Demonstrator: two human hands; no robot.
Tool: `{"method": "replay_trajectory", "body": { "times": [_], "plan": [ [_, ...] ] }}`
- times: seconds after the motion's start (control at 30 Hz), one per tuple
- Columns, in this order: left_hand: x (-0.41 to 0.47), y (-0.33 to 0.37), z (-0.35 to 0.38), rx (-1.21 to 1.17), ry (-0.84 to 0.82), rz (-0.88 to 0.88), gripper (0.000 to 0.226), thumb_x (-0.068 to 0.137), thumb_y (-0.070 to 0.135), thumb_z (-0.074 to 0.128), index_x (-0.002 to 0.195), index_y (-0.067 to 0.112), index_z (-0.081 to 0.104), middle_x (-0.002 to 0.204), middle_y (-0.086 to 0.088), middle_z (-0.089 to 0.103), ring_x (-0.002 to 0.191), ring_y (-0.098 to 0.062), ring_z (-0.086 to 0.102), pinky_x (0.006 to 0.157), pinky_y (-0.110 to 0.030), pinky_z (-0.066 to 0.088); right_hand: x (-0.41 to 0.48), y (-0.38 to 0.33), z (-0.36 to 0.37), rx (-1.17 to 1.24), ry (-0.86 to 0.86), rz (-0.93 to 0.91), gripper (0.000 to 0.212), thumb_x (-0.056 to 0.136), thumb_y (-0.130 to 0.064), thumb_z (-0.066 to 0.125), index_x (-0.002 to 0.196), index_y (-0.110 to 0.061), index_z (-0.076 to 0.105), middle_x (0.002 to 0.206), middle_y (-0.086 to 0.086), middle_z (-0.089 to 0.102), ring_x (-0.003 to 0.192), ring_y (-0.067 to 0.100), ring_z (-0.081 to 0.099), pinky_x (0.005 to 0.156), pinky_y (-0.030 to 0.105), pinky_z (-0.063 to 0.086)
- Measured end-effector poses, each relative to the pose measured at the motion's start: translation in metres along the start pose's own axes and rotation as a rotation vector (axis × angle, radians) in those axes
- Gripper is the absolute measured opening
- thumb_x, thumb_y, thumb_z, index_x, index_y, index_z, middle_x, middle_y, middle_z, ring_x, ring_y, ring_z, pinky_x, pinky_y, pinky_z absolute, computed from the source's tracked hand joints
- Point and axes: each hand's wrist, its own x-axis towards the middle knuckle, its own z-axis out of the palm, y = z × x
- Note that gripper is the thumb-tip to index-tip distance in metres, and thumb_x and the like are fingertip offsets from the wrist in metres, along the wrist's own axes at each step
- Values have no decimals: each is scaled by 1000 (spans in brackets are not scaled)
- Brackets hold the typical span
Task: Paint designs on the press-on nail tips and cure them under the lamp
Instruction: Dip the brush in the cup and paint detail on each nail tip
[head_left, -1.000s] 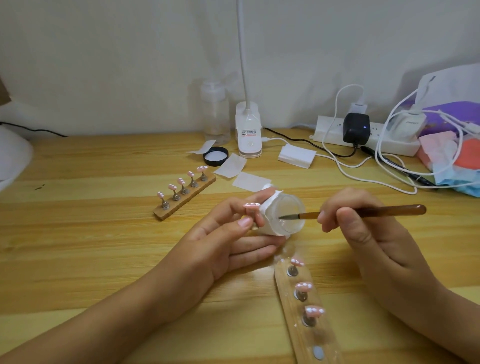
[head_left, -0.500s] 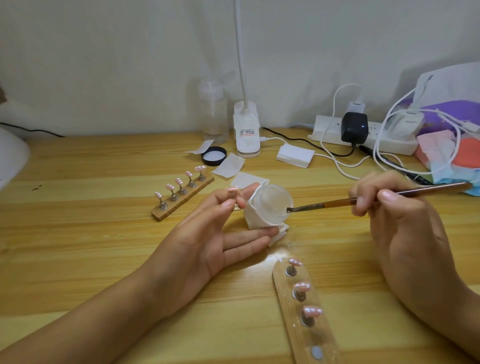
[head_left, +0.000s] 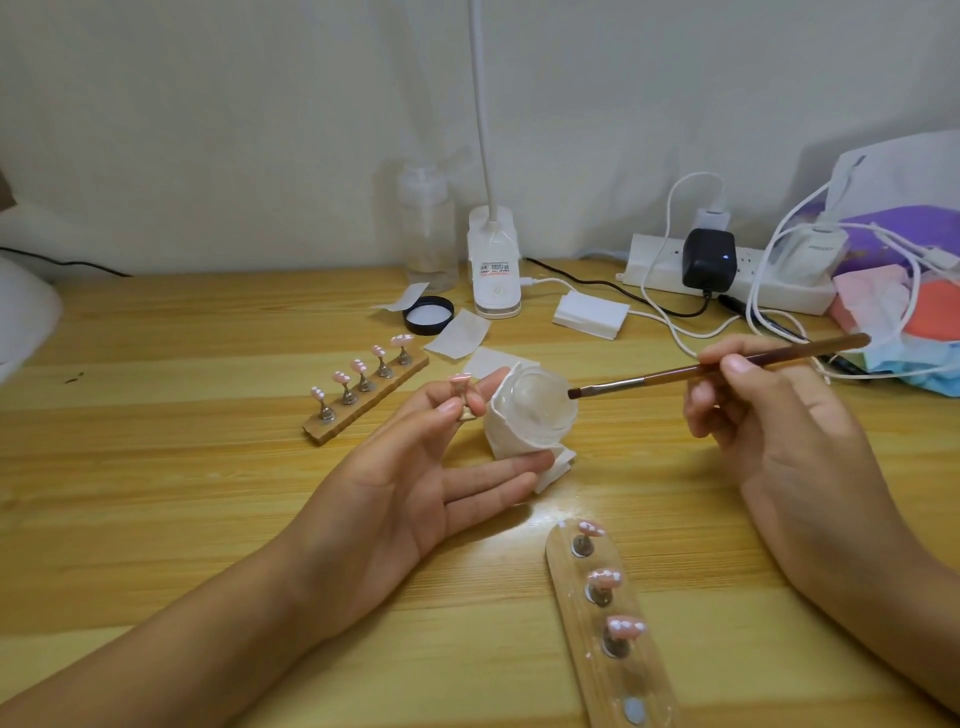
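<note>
My left hand (head_left: 415, 467) pinches a pink nail tip on its small stand (head_left: 461, 387) between thumb and forefinger, while its other fingers steady a small clear jar wrapped in white tissue (head_left: 535, 413). My right hand (head_left: 774, 415) holds a brown brush (head_left: 727, 366), its bristles touching the jar's right rim. A wooden strip (head_left: 363, 402) at centre left carries several pink tips with white dots. A second wooden holder (head_left: 613, 623) near me carries three pink tips. The white gooseneck lamp's base (head_left: 493, 270) stands at the back.
Behind the lamp stands a clear pump bottle (head_left: 428, 228). A black jar lid (head_left: 428, 315), white wipes (head_left: 457, 335) and a pad stack (head_left: 589, 314) lie near it. A power strip (head_left: 727, 270) with chargers and tangled white cables fills the back right, beside coloured bags (head_left: 909, 249).
The brush came out of the jar and now rests at its right rim. My right hand moved right and back. My left hand opened out, lowering the jar toward the table.
</note>
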Motion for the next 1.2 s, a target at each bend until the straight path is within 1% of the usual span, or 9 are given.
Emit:
{"method": "replay_trajectory", "body": {
  "times": [0.23, 0.37, 0.47, 0.53, 0.57, 0.7, 0.83, 0.97, 1.2],
  "plan": [
    [0, 1, -2, -77, 7, -33, 9, 90, 23, 54, 94, 16, 55, 142, 1, 55, 118, -49, 57, 98, -54, 48, 0, 0, 1, -89, 32, 46, 33, 102, -23, 48, 88, -39, 73, 72, -4, 65, 74, 7, 60, 67, 20, 51],
    [1, 2, 1, -98, 52, -6, 8, 90, 22, 57, 93, 16, 55, 139, -1, 58, 115, -45, 61, 87, -51, 55, -1, -2, 3, -72, 60, 54, 35, 103, -22, 46, 87, -36, 73, 70, -5, 63, 72, 8, 60, 66, 21, 50],
    [-1, -5, 7, 2, 285, 143, 7, 81, 25, 63, 86, 21, 65, 121, 4, 68, 83, -18, 71, 59, -27, 58, -2, -5, 5, 49, 66, 28, 36, 101, -17, 46, 82, -32, 73, 69, -9, 61, 68, 6, 57, 64, 18, 50],
    [-5, -11, 9, 148, 398, 256, 8, 72, 27, 68, 78, 29, 72, 97, 9, 71, 57, -6, 54, 42, -16, 43, -3, -8, 6, 135, 59, 23, 24, 96, -20, 53, 82, -29, 71, 69, -9, 59, 63, 6, 55, 61, 18, 49],
    [-7, -14, 10, 209, 401, 282, 10, 68, 24, 76, 77, 29, 74, 87, 9, 70, 52, -5, 47, 40, -14, 38, -4, -9, 7, 162, 50, 34, 16, 92, -23, 56, 84, -26, 69, 66, -7, 57, 61, 7, 53, 60, 18, 48],
    [-12, -18, 11, 421, 266, 234, 20, 61, 35, 78, 77, 24, 76, 68, 2, 66, 52, -5, 52, 46, -15, 43, -6, -10, 8, 182, 18, 97, 14, 87, -30, 56, 81, -21, 66, 56, -2, 51, 54, 11, 49, 54, 18, 46],
    [-11, -20, 12, 530, 153, 205, 10, 68, 24, 79, 77, 24, 76, 71, 3, 69, 62, -4, 61, 58, -14, 49, -6, -10, 9, 213, -2, 117, 17, 88, -29, 59, 76, -24, 69, 57, -2, 54, 54, 10, 53, 54, 17, 47],
    [-12, -20, 11, 602, 118, 213, 17, 66, 36, 74, 80, 27, 75, 73, 9, 67, 64, -5, 59, 62, -15, 47, -7, -9, 9, 224, -65, 125, 16, 88, -20, 57, 79, -22, 70, 60, 0, 56, 55, 11, 56, 54, 18, 49],
    [-12, -19, 11, 641, 105, 206, 15, 69, 37, 73, 81, 28, 74, 74, 12, 67, 67, -4, 60, 63, -14, 47, -10, -10, 13, 153, -129, 120, 23, 82, -17, 53, 71, -25, 71, 62, 0, 57, 54, 12, 57, 53, 18, 48]
  ]
}}
